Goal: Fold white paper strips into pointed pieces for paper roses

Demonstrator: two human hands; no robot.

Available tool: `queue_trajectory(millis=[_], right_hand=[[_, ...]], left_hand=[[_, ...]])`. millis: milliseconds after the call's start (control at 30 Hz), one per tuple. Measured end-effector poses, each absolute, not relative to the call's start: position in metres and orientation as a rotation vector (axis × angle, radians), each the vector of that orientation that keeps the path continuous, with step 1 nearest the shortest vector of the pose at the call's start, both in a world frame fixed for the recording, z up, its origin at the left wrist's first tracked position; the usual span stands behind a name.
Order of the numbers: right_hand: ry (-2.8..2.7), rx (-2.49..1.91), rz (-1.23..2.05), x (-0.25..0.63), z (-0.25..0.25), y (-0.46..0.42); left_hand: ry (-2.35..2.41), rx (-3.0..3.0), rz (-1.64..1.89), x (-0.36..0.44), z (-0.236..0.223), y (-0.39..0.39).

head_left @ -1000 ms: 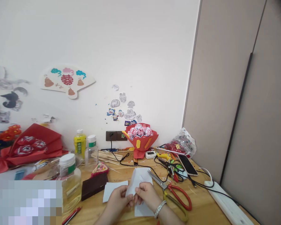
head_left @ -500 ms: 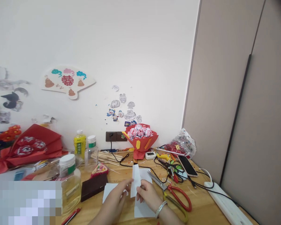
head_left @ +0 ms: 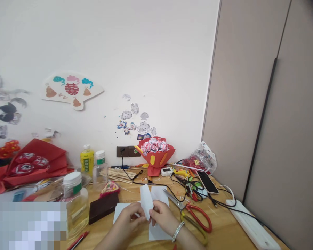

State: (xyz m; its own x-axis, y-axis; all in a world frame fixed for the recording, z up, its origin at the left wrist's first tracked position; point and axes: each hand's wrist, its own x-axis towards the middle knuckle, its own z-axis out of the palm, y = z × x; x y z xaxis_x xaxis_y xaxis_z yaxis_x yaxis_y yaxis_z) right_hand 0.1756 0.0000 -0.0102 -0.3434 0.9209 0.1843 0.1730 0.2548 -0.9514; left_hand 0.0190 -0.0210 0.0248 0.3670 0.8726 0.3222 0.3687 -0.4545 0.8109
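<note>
A narrow folded strip of white paper (head_left: 146, 198) stands up between my two hands, tilted a little to the left. My right hand (head_left: 161, 216), with a silvery bracelet at the wrist, pinches its lower right edge between thumb and fingers. At the lower left edge, the curled fingers and thumb of my left hand (head_left: 131, 216) close on the same paper. Beneath my right hand lies a white paper sheet (head_left: 159, 233); another white piece (head_left: 119, 208) is partly covered by my left hand. Scissors (head_left: 182, 207) with red and yellow-green handles lie just to the right.
Jars (head_left: 75, 208) and a drink bottle (head_left: 87, 161) stand left, near a dark brown box (head_left: 103, 207) and a red pen (head_left: 78, 240). A red-wrapped bouquet (head_left: 154, 156) stands behind. Cables, a phone (head_left: 207, 182) and a power strip (head_left: 251, 225) occupy the right.
The paper strip has tilted to the left and shifted slightly that way. My left hand's fingers have curled in and closed on its lower edge; my right hand keeps its pinch.
</note>
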Motion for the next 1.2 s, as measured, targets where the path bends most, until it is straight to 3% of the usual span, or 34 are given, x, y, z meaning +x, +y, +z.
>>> queue_trajectory(millis=[467,1200], right_hand=[[-1.628,-0.942,1.225,0.169,-0.011,-0.001],[-1.741,-0.999,1.235,0.164,-0.014,-0.009]], left_hand=[[1.093,1.501,1.246,0.028,0.014,-0.014],[1.121,1.652,1.209,0.029,0.007,-0.015]])
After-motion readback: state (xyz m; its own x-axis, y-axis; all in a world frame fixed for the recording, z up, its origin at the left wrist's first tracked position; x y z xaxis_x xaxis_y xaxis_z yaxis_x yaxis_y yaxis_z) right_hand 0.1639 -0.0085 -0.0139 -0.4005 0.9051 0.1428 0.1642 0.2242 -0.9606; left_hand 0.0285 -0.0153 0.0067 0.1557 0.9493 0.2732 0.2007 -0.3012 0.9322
